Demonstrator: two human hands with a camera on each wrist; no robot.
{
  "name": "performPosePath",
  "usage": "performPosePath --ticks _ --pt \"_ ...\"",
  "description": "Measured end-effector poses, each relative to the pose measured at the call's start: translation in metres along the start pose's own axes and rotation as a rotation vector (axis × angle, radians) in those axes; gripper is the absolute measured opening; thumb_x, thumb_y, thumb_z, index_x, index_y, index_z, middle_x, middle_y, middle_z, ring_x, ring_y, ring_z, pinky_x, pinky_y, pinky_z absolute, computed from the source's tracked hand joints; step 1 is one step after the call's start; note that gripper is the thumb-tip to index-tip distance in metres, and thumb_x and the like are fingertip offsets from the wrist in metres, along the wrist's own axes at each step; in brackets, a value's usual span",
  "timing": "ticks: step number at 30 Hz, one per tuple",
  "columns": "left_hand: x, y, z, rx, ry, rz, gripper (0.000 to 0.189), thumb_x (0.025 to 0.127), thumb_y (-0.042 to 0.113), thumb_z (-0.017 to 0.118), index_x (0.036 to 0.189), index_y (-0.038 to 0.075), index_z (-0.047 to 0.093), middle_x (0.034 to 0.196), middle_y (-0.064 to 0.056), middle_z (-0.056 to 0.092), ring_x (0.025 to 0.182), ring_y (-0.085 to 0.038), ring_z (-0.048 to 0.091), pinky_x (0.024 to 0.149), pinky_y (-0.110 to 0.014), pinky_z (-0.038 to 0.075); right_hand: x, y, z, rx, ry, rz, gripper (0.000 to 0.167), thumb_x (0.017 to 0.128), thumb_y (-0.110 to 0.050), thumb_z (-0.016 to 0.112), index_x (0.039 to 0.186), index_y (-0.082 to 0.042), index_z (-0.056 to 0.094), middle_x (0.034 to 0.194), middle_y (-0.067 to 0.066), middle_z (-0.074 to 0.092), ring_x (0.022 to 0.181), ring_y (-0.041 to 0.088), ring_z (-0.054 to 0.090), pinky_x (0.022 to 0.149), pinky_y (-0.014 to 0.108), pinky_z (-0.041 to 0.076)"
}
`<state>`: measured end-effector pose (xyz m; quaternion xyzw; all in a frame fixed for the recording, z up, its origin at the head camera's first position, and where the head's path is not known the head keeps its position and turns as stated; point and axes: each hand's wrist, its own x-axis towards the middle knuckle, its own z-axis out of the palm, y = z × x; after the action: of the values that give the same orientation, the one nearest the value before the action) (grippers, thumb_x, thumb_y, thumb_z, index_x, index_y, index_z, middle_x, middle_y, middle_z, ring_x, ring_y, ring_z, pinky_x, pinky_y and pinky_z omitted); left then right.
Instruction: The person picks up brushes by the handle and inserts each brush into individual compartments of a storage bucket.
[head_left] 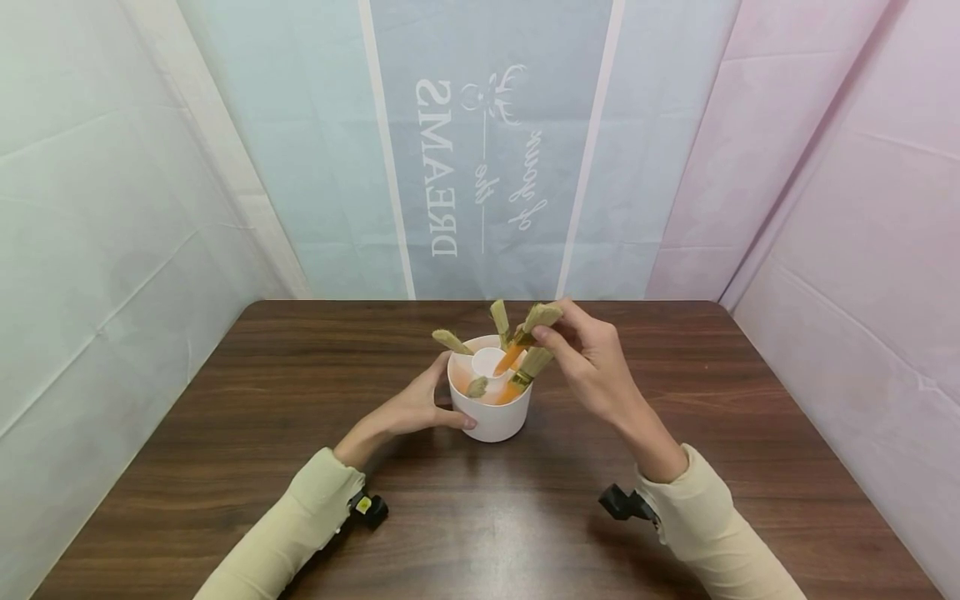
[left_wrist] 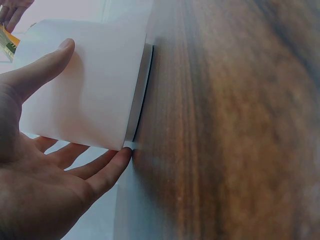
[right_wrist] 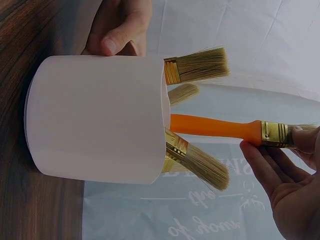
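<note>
A white round container [head_left: 498, 423] with a round tube in its middle stands upright on the table. My left hand [head_left: 408, 408] holds its left side, thumb on the near wall and fingers around the far side, as the left wrist view shows. My right hand [head_left: 600, 371] pinches a paintbrush [right_wrist: 215, 126] near its metal band and bristles. That brush points bristles up, and the lower end of its orange handle is hidden inside the container. Several other paintbrushes stand bristles up around the tube, among them one at the left [head_left: 452, 341] and one at the right [head_left: 534, 365].
The dark wood table [head_left: 247, 467] extends around the container. Behind it hangs a printed cloth [head_left: 487, 167], with pale cloth walls on both sides. A small black camera [head_left: 367, 508] sits at the left wrist, another [head_left: 626, 502] at the right.
</note>
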<state>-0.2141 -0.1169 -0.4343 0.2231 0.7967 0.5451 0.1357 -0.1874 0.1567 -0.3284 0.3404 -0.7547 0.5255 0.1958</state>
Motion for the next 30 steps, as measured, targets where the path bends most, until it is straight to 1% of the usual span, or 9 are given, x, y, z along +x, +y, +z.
performPosePath --ticks 1,6,8,12,19,25,30 --pt "0.0000 0.0001 0.0000 0.005 0.003 0.000 0.113 0.076 0.015 0.092 0.162 0.020 0.019 0.161 -0.008 0.038 0.148 -0.031 0.041 0.114 -0.053 0.047 0.0001 0.0001 0.0001 -0.006 0.003 -0.001 0.009 0.102 -0.003 0.061 0.107 -0.006 0.068 0.100 0.007 0.075 0.090 0.019 0.073 0.077 0.027 0.062" --pt "-0.0001 -0.0004 0.0001 0.033 0.015 0.003 0.114 0.075 0.017 0.092 0.162 0.020 0.020 0.161 -0.008 0.039 0.149 -0.030 0.040 0.116 -0.055 0.044 0.0002 0.0012 0.0010 -0.016 0.017 -0.005 0.009 0.100 -0.001 0.063 0.105 -0.005 0.069 0.096 0.010 0.076 0.087 0.020 0.073 0.075 0.024 0.061" --pt "-0.0001 -0.0005 0.0001 0.030 0.012 0.003 0.114 0.075 0.017 0.092 0.163 0.019 0.020 0.161 -0.008 0.038 0.150 -0.030 0.040 0.116 -0.055 0.044 -0.0001 0.0023 0.0015 -0.012 0.024 -0.005 0.009 0.100 -0.001 0.063 0.105 -0.004 0.070 0.096 0.010 0.075 0.086 0.019 0.073 0.076 0.024 0.061" --pt "0.0000 -0.0011 0.0001 0.013 0.007 0.001 0.113 0.075 0.015 0.092 0.162 0.019 0.020 0.161 -0.007 0.038 0.149 -0.029 0.040 0.115 -0.054 0.045 -0.0006 0.0032 0.0023 -0.002 0.030 -0.005 0.011 0.100 0.000 0.063 0.107 -0.004 0.071 0.097 0.012 0.075 0.087 0.022 0.073 0.075 0.026 0.062" --pt "0.0001 -0.0019 0.0001 0.023 0.012 0.004 0.113 0.075 0.016 0.092 0.162 0.020 0.021 0.160 -0.007 0.039 0.149 -0.029 0.040 0.116 -0.055 0.044 -0.0006 0.0008 0.0031 -0.009 0.035 -0.010 0.011 0.098 0.001 0.067 0.108 -0.002 0.071 0.097 0.012 0.076 0.085 0.019 0.073 0.074 0.023 0.061" --pt "0.0004 -0.0034 0.0006 -0.001 0.004 0.010 0.113 0.076 0.015 0.092 0.162 0.019 0.019 0.161 -0.008 0.038 0.148 -0.030 0.041 0.114 -0.053 0.047 -0.0006 0.0020 0.0029 -0.027 0.046 -0.034 0.017 0.096 0.003 0.068 0.112 -0.002 0.069 0.098 0.011 0.076 0.085 0.014 0.072 0.071 0.023 0.061" --pt "0.0002 -0.0029 0.0001 -0.011 0.002 0.009 0.114 0.076 0.013 0.091 0.163 0.020 0.018 0.162 -0.008 0.036 0.149 -0.029 0.040 0.113 -0.053 0.048 -0.0004 0.0032 0.0029 -0.045 0.051 -0.036 0.014 0.096 0.002 0.069 0.109 -0.003 0.069 0.095 0.010 0.076 0.082 0.016 0.072 0.068 0.024 0.060"
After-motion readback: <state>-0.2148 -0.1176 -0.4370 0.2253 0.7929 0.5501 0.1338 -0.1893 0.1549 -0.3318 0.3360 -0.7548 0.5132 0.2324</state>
